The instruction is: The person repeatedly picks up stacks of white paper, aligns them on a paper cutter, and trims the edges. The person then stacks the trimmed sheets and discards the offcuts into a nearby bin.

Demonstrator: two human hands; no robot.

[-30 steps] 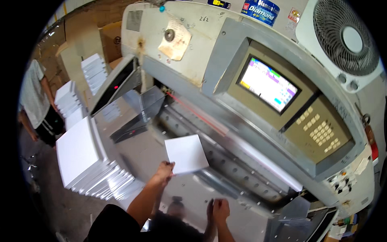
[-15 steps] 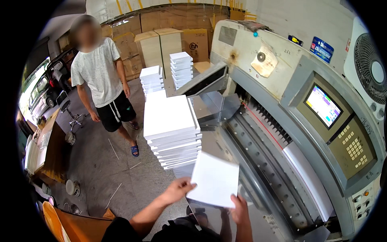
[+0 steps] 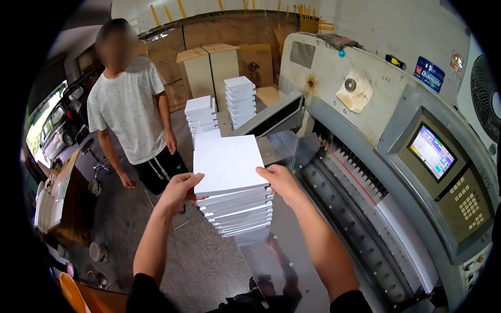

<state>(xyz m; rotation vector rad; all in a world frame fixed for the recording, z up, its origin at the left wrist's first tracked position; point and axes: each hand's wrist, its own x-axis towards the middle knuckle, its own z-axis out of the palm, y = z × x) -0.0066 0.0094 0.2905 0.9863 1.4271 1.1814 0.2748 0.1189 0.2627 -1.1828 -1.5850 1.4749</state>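
Note:
Atop a tall stack of white paper blocks (image 3: 237, 213) in the middle lies a flat, nearly square paper block (image 3: 229, 163). My left hand (image 3: 180, 191) pinches its near left corner, with the thumb on the upper edge. At the right edge, my right hand (image 3: 281, 182) grips the same block with thumb and fingers. The block lies level, close on the ones beneath, which are set slightly out of line with each other. Fingers under its edges are partly hidden. The stack stands at the left end of a shiny metal table (image 3: 261, 255).
A large cutting machine (image 3: 339, 115) fills the right side, its screen (image 3: 432, 148) lit. A long white paper pile (image 3: 407, 240) lies in its slot. More paper stacks (image 3: 240, 101) stand behind. A person (image 3: 128, 109) stands at left, near a brown desk (image 3: 65, 208).
My hands have carried the paper block from above the metal table, forward and left onto the stack. The person at left has come a little nearer.

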